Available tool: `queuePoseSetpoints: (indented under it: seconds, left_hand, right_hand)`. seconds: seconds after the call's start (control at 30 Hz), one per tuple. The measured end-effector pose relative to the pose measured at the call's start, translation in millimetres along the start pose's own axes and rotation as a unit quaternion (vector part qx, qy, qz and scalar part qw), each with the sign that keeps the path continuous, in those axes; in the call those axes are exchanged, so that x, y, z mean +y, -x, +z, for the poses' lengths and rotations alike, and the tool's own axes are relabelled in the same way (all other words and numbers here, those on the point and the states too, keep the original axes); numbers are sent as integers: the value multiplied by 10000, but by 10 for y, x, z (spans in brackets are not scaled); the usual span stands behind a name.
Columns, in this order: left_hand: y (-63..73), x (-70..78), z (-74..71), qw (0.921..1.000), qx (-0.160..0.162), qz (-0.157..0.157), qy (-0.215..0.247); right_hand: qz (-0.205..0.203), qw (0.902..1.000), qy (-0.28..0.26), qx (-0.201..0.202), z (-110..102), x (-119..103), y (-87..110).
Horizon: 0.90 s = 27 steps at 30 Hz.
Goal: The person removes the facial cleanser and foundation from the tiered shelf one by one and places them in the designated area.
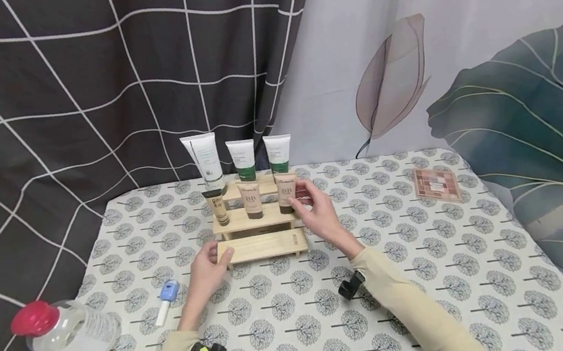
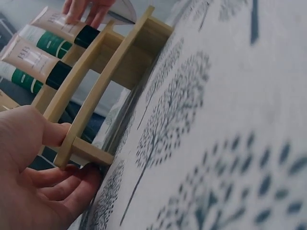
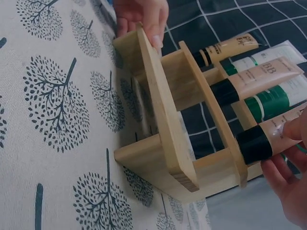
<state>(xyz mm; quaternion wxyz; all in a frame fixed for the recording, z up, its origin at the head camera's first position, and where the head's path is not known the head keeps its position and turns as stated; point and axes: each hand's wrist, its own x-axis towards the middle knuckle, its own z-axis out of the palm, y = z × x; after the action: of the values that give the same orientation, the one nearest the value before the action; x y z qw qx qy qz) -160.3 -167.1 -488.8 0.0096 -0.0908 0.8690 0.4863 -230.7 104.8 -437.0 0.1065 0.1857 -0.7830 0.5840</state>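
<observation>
A three-step wooden display stand (image 1: 261, 247) stands on the cloth. My left hand (image 1: 208, 273) grips the left end of its lowest step, thumb on top and fingers underneath. With my right hand (image 1: 320, 212) I pinch a beige BB cream tube (image 1: 286, 189) at the right end of the middle step, its black cap (image 3: 254, 144) at or on the wood. Beside it on that step stand another BB cream tube (image 1: 250, 197) and a slim black-capped tube (image 1: 218, 207). White tubes, two with green lower parts (image 1: 244, 159) and one larger tube (image 1: 207, 158), occupy the top step.
A clear bottle with a red cap (image 1: 69, 331) lies at the left edge. Near my left forearm is a blue-and-white stick-shaped item (image 1: 167, 302). A makeup palette (image 1: 436, 184) lies at the right. Dark grid (image 1: 89, 94) and leaf-print curtains (image 1: 332, 74) hang behind the table.
</observation>
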Motion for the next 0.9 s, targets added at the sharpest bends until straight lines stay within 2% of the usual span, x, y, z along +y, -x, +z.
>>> queuePoseSetpoints:
  seconds: [0.2, 0.53, 0.9]
  left_hand:
    - [-13, -2, 29, 9995, 115, -96, 290]
    - [11, 6, 35, 9981, 73, -154, 596]
    - [16, 16, 52, 9974, 96, -179, 685]
  right_hand:
    - [63, 10000, -29, 19, -72, -20, 4]
    - [287, 9995, -32, 108, -207, -45, 47]
    - [806, 9964, -16, 243, -398, -5, 153]
